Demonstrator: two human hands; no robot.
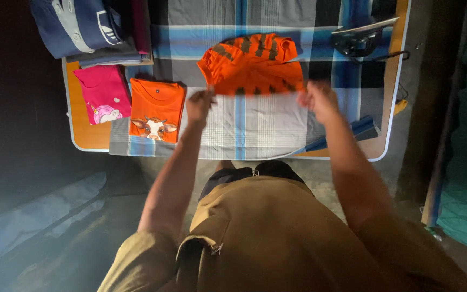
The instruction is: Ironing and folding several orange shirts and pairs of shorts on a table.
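Orange striped garment (252, 65) lies at the far middle of the checked cloth (244, 127); left hand (199, 104) and right hand (318, 100) pinch closed on its near edge, left of the iron (362, 39).

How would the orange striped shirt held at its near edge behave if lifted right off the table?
Probably floppy: the orange striped shirt already bunches and folds where it lies. Likely light, since the left hand and right hand hold its edge by pinching. It should drape rather than slide on the checked cloth.
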